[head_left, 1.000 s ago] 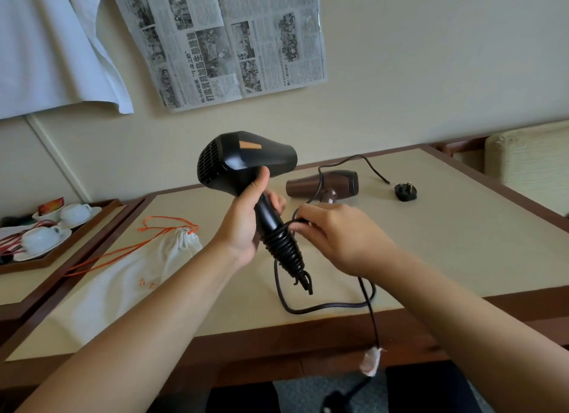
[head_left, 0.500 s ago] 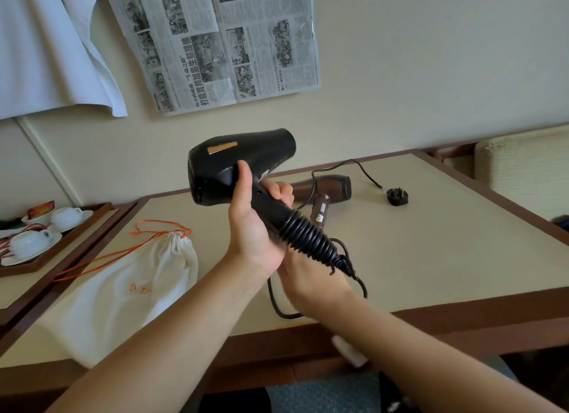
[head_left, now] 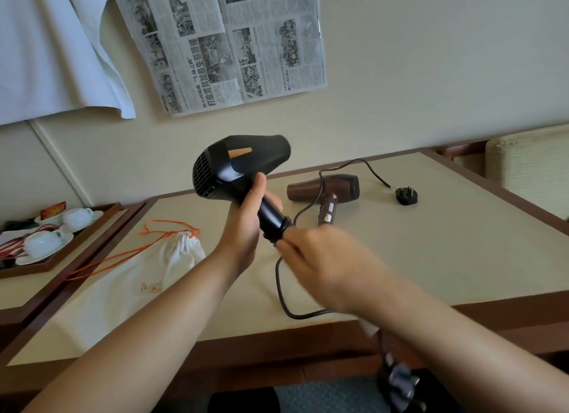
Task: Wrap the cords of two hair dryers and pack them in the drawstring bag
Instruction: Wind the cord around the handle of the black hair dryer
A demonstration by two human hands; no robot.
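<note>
My left hand (head_left: 244, 224) grips the handle of a black hair dryer (head_left: 237, 166) held up above the table, nozzle pointing right. My right hand (head_left: 326, 264), blurred by motion, holds the dryer's black cord (head_left: 281, 292) just below the handle's end. The cord loops over the table's front edge, and its plug (head_left: 397, 382) hangs below. A brown hair dryer (head_left: 326, 187) lies on the table behind, its cord running to a black plug (head_left: 406, 195). A white drawstring bag (head_left: 135, 277) with orange strings lies flat at the left.
The beige table (head_left: 446, 258) has a dark wooden rim. A wooden tray (head_left: 77, 252) with white cups and saucers sits on a lower surface at the far left. Newspaper (head_left: 221, 43) hangs on the wall behind. A padded seat (head_left: 529, 163) stands at the right.
The dryer has tipped back up with its vent toward me. My right hand came from under the handle to in front of it, carrying the cord. Fewer coils show on the handle.
</note>
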